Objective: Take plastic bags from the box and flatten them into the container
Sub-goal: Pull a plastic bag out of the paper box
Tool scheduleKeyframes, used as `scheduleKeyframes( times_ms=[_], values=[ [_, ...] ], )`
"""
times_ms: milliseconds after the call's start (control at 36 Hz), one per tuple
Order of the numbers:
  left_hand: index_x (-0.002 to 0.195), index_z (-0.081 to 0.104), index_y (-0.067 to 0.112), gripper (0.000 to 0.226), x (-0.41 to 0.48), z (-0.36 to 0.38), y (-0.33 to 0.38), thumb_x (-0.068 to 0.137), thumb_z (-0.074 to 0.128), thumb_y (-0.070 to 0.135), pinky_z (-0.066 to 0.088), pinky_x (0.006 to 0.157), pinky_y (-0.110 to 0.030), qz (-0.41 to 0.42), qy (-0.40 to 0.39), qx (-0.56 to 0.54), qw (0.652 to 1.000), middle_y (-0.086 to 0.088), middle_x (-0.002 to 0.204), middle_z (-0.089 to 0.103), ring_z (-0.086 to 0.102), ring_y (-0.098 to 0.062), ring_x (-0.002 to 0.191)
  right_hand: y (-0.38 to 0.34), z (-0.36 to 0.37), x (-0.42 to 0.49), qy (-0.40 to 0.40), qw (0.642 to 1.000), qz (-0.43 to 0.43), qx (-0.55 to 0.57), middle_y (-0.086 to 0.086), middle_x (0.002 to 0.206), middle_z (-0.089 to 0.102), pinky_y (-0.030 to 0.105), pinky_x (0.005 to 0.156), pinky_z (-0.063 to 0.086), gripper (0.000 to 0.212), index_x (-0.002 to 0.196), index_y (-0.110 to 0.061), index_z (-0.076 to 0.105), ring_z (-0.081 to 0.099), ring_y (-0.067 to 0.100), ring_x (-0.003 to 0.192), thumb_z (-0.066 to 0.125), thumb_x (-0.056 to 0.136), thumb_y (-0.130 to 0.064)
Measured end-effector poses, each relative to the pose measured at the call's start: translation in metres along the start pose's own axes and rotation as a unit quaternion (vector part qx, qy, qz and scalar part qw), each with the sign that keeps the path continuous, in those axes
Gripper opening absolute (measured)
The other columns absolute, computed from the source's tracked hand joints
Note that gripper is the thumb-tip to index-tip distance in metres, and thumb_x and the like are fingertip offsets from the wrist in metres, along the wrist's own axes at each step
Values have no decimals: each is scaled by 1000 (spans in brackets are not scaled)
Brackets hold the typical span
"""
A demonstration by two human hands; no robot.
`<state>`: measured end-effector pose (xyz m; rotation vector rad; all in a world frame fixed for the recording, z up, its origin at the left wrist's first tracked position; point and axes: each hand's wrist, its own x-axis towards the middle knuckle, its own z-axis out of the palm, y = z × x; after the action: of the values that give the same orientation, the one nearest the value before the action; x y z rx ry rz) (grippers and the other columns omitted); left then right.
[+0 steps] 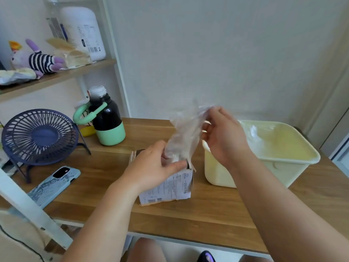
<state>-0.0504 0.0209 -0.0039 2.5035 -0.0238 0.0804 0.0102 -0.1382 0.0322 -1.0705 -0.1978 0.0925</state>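
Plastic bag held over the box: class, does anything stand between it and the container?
Nothing visible does. The right hand pinches the plastic bag above the box; the open-topped container stands just beside them, its rim unobstructed.

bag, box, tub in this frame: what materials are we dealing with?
Bag: thin plastic film, see-through and glossy, with crinkles that catch the light.
Box: printed cardboard with a matte face; a raw brown edge shows at its base.
Tub: pale yellow, probably moulded plastic, going by the smooth walls, soft sheen and rounded rim.
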Motion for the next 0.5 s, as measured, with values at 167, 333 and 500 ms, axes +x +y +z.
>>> scheduleKeyframes(
  times_ms=[167,333,500],
  values=[
    [139,45,38,90,6,-5,26,66,36,91,40,105,-36,20,87,-272,958,16,138,50,48,-6,125,-32,-21,3,-61,986,15,156,-1,73,63,23,59,41,28,77,-12,61,57,13,65,38,94,-12],
    [121,57,37,37,28,-1,62,85,68,36,51,69,-20,48,52,-328,942,18,107,65,63,0,96,-46,-34,-2,-83,975,26,206,4,82,68,27,66,55,27,72,-10,68,66,20,73,44,84,-11],
    [90,67,25,12,52,8,86,97,57,27,40,55,-11,95,93,-294,946,16,82,64,57,5,67,-69,-72,-7,-98,984,51,141,11,93,66,37,78,51,26,93,-11,54,62,30,86,51,71,-24]
  ],
)
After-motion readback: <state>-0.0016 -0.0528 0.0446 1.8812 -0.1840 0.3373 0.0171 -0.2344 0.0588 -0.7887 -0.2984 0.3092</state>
